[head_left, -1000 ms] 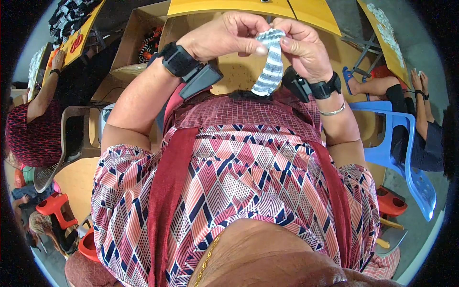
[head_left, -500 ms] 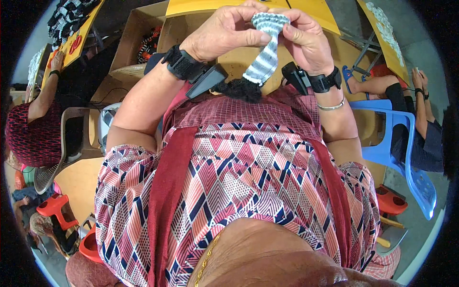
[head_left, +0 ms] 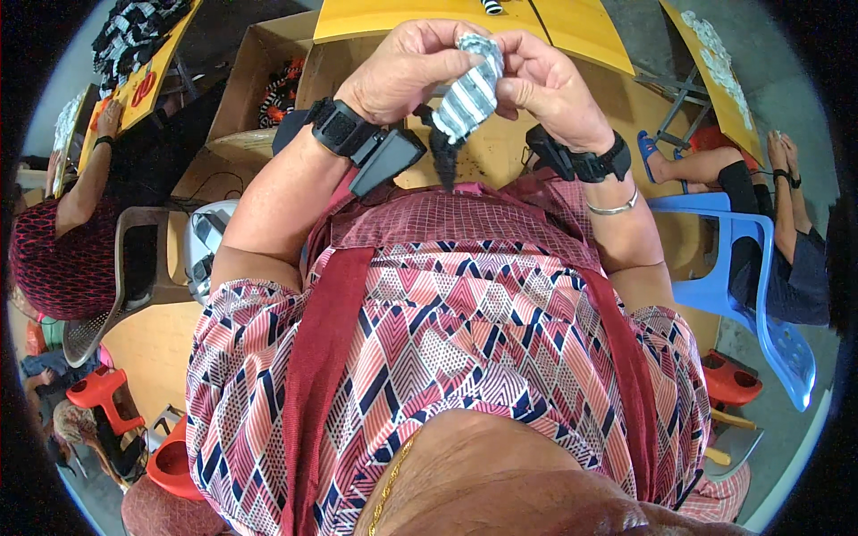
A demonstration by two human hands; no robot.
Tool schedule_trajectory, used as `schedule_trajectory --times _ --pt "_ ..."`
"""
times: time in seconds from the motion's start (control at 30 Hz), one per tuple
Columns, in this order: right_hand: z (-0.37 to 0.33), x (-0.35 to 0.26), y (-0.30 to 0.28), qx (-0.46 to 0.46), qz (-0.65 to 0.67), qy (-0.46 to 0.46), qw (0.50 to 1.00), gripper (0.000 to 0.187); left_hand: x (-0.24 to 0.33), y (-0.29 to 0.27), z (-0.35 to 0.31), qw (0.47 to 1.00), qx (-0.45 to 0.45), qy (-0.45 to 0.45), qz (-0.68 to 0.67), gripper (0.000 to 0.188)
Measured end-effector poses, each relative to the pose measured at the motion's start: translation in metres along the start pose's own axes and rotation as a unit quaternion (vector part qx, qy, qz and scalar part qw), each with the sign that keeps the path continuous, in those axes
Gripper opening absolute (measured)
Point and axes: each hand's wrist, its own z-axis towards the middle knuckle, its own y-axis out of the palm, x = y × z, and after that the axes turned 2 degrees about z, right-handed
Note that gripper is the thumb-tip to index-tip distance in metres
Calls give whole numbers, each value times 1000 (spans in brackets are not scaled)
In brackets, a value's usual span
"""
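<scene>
A grey-and-white striped knitted piece, narrow and tube-like, is held up in front of me, with a fuzzy black end dangling below. My left hand pinches its upper part between thumb and fingers. On the other side, the thumb and fingers of my right hand grip its edge near the top. Part of the piece is hidden behind the fingers, and I cannot tell whether it is a sock or a glove.
Ahead stands a yellow table with a small striped roll on it. Cardboard boxes sit at the front left. Co-workers are at yellow tables on both sides. A blue chair is to my right, a grey chair to my left.
The knitted piece has turned and looks more bunched at the top, its black end now hanging further left. My right hand has shifted left and slightly down along it.
</scene>
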Motion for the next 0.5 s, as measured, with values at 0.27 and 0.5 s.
schedule_trajectory --times 0.27,0.5 --pt "0 6 -9 82 77 8 994 9 0 15 7 977 116 11 178 7" --pt "2 23 7 239 -51 -68 967 8 -32 10 17 916 254 39 308 5"
